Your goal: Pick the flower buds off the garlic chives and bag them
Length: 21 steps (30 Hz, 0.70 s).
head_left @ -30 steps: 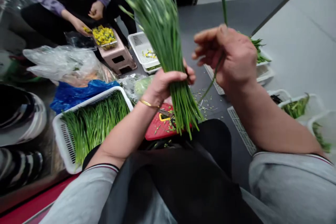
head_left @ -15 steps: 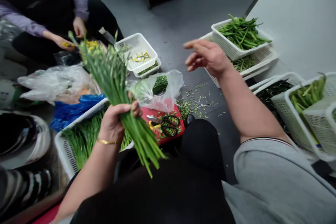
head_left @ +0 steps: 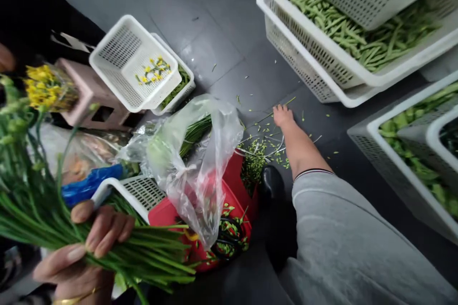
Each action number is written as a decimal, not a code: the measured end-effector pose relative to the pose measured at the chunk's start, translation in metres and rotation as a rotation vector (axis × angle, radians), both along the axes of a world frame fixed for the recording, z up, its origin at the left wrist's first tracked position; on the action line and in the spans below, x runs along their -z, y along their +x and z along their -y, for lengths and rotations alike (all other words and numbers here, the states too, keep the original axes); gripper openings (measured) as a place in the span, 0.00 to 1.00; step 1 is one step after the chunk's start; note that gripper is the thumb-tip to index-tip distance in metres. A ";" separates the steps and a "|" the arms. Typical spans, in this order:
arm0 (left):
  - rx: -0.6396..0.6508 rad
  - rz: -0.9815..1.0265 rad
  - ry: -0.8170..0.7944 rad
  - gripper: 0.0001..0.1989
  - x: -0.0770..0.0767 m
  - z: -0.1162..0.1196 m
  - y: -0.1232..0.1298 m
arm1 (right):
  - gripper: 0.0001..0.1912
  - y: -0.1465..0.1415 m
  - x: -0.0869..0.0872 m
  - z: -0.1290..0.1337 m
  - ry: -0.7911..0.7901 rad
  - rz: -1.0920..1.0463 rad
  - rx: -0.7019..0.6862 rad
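Observation:
A thick bunch of flowering chives (head_left: 153, 255), green stems with pale buds, lies across the lower left. My left hand (head_left: 95, 243) is wrapped round its middle. My right hand (head_left: 282, 115) is stretched down to the dark floor, its fingers closed over a thin green stem (head_left: 291, 101) that shows on both sides of them. Bud trimmings (head_left: 261, 152) and loose stems litter the floor beside it. Between my hands, black-handled scissors (head_left: 229, 240) lie among green scraps on a red plastic surface (head_left: 211, 262), partly under a clear plastic bag (head_left: 218, 128) with green stems inside.
At upper right stand stacked white baskets (head_left: 311, 76) of green beans, with another basket (head_left: 372, 126) of green pods below. A white basket (head_left: 123, 52) holding a few yellow flowers is at upper left. Yellow blossoms (head_left: 46, 86) rest by a pinkish stool (head_left: 84, 88), near a person's dark clothing.
My right hand has gone from raised in the air down to the floor. The chive bunch and my left hand have shifted to the lower left as the view tilted down.

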<state>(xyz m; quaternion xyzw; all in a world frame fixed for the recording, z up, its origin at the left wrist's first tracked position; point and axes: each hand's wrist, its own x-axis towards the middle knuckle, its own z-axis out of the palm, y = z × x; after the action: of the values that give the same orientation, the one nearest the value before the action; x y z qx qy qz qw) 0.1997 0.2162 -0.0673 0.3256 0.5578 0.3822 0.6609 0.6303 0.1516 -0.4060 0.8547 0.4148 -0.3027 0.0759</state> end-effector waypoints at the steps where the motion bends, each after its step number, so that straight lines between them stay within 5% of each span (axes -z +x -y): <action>1: 0.024 0.013 0.001 0.17 0.001 -0.001 0.005 | 0.23 -0.001 0.005 0.001 -0.016 -0.004 -0.008; 7: -0.015 -0.026 -0.015 0.16 -0.014 0.004 0.038 | 0.21 -0.037 0.005 0.038 -0.074 -0.139 -0.046; 11: -0.061 -0.072 -0.009 0.14 -0.029 0.015 0.041 | 0.18 -0.044 -0.025 0.072 -0.112 -0.366 0.071; 14: -0.076 0.011 -0.055 0.15 -0.042 0.029 0.030 | 0.15 -0.032 -0.079 0.108 -0.054 -0.537 0.213; 21: -0.013 0.283 -0.041 0.18 -0.063 0.075 -0.013 | 0.28 -0.047 -0.257 0.187 0.413 -0.730 0.462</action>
<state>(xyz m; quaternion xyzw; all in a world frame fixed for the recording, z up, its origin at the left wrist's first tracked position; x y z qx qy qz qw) 0.1871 0.1412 -0.0045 0.2514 0.4689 0.4169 0.7370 0.5837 -0.0357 -0.1487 0.7596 0.2648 -0.5035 -0.3153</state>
